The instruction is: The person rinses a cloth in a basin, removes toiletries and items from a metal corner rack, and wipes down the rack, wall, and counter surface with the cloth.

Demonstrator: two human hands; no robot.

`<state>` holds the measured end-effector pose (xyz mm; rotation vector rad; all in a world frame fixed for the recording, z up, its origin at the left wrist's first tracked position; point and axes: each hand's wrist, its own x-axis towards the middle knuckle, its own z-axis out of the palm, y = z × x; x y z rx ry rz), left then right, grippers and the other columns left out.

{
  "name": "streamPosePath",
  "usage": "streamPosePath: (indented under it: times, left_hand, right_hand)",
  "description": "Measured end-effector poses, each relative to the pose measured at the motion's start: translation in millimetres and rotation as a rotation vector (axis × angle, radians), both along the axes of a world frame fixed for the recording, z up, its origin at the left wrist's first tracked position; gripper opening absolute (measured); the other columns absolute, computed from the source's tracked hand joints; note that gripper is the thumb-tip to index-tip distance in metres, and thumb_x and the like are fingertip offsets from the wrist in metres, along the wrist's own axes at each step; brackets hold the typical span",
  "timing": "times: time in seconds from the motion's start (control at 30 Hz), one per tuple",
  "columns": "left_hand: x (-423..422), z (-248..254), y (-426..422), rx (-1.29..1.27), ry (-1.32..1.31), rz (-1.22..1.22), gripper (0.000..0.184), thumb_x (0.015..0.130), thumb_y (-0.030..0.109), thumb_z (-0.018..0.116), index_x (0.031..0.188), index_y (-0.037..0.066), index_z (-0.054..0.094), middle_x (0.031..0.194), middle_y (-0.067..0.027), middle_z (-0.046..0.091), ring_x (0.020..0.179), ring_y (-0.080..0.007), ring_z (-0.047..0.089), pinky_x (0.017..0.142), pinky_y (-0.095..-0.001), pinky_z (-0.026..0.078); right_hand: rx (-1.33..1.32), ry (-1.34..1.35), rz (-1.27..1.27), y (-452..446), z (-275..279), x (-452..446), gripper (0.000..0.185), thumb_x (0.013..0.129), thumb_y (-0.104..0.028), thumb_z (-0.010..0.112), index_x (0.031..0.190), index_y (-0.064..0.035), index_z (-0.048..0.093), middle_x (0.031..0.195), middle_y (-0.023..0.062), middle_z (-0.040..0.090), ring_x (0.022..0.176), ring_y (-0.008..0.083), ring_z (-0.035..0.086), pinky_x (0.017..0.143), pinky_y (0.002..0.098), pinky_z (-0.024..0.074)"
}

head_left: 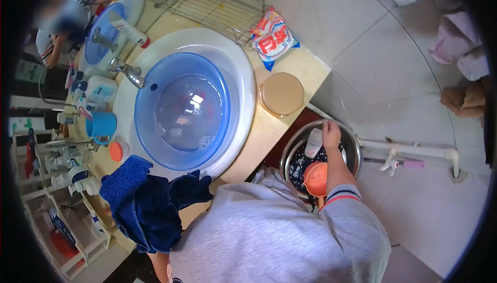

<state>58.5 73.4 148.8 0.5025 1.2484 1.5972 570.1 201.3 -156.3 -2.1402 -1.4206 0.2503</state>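
Observation:
My right hand (331,134) is over the far rim of a round metal basin (355,151), its fingers curled together; what they grip, if anything, is too small to tell. Just left of it lies a white item with faint print (313,143). Dark patterned cloth (298,166) and an orange dipper (316,179) are also in the basin. A dark blue towel (140,200) hangs over my left forearm (159,265) and hides my left hand. A blue plastic tub (225,107) with sudsy water sits in the white sink.
Around the sink (247,91) are a faucet (129,72), a lidded jar (282,94), a red-white detergent bag (272,37), a wire rack (212,9), and a blue cup (102,125). A mirror at the left reflects a person. A white pipe (414,150) with a valve runs along the right wall.

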Motion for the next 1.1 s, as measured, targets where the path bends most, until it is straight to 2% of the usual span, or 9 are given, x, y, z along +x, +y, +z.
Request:
streamPosePath:
  times: [0.03,0.13,0.2,0.27,0.37,0.47,0.57,0.77,1.1]
  left_hand:
    - [1,0,-1,0.000,-0.002,0.002,0.062,0.085,0.035,0.055,0.132,-0.004,0.043,0.124,-0.0156,0.056,0.110,-0.0261,0.056,0.097,-0.0391,0.044]
    - [2,0,-3,0.008,-0.004,0.021,0.061,0.085,0.035,0.055,0.132,-0.004,0.043,0.124,-0.0156,0.056,0.110,-0.0262,0.056,0.097,-0.0391,0.044]
    - [2,0,-4,0.015,-0.008,0.031,0.061,0.086,0.035,0.055,0.132,-0.004,0.043,0.124,-0.0156,0.056,0.110,-0.0262,0.056,0.097,-0.0392,0.044]
    - [3,1,-3,0.026,-0.026,0.030,0.061,0.086,0.035,0.055,0.132,-0.003,0.043,0.124,-0.0156,0.056,0.110,-0.0262,0.056,0.097,-0.0392,0.044]
    - [2,3,-5,0.047,-0.016,0.043,0.061,0.086,0.035,0.054,0.132,-0.003,0.043,0.124,-0.0156,0.056,0.110,-0.0262,0.056,0.097,-0.0392,0.044]
    - [3,6,-7,0.063,-0.021,0.049,0.061,0.086,0.035,0.054,0.132,-0.003,0.043,0.124,-0.0156,0.056,0.110,-0.0263,0.056,0.097,-0.0392,0.044]
    - [3,9,-12,0.077,-0.026,0.058,0.061,0.087,0.035,0.054,0.132,-0.003,0.043,0.124,-0.0157,0.056,0.110,-0.0263,0.056,0.097,-0.0393,0.044]
    - [1,8,-24,0.077,-0.032,0.104,0.060,0.087,0.036,0.053,0.132,-0.003,0.043,0.125,-0.0157,0.056,0.110,-0.0264,0.056,0.097,-0.0393,0.044]
    - [-1,1,-11,0.082,-0.059,0.105,0.060,0.088,0.036,0.052,0.132,-0.003,0.043,0.125,-0.0158,0.056,0.110,-0.0265,0.056,0.097,-0.0394,0.044]
  right_hand:
    - [0.027,-0.006,0.004,16,18,-4,0.025,0.087,-0.026,0.061,0.090,-0.0015,0.063,0.086,0.0187,0.064,0.080,0.0365,0.061,0.074,0.0425,0.0488]
    - [0.244,0.542,0.036,63,105,-42,0.023,0.083,-0.021,0.066,0.093,-0.0008,0.062,0.088,0.0148,0.064,0.083,0.0323,0.061,0.078,0.0402,0.0484]
    - [0.446,0.477,0.343,85,180,-84,0.027,0.077,-0.017,0.071,0.096,-0.0010,0.061,0.094,0.0120,0.062,0.089,0.0281,0.059,0.082,0.0377,0.0473]
    - [0.488,0.149,0.698,101,256,-120,0.032,0.072,-0.016,0.073,0.099,-0.0023,0.062,0.102,0.0129,0.062,0.097,0.0278,0.058,0.084,0.0373,0.0468]
    - [0.442,0.020,0.813,143,266,-142,0.032,0.074,-0.017,0.071,0.103,-0.0056,0.064,0.103,0.0138,0.063,0.095,0.0288,0.061,0.082,0.0377,0.0482]
    - [0.054,0.142,0.708,202,266,-153,0.029,0.076,-0.022,0.070,0.101,-0.0093,0.065,0.097,0.0128,0.065,0.089,0.0297,0.063,0.076,0.0395,0.0500]
    - [0.019,-0.035,0.711,255,246,-166,0.024,0.078,-0.025,0.066,0.097,-0.0102,0.066,0.087,0.0117,0.067,0.080,0.0306,0.064,0.069,0.0417,0.0506]
    - [0.187,-0.281,0.765,274,234,-191,0.015,0.080,-0.022,0.062,0.082,-0.0073,0.063,0.081,0.0128,0.065,0.077,0.0321,0.063,0.065,0.0444,0.0497]
    - [0.422,0.023,0.606,197,263,-145,0.011,0.077,-0.008,0.066,0.073,-0.0038,0.056,0.074,0.0110,0.059,0.070,0.0291,0.060,0.063,0.0392,0.0490]
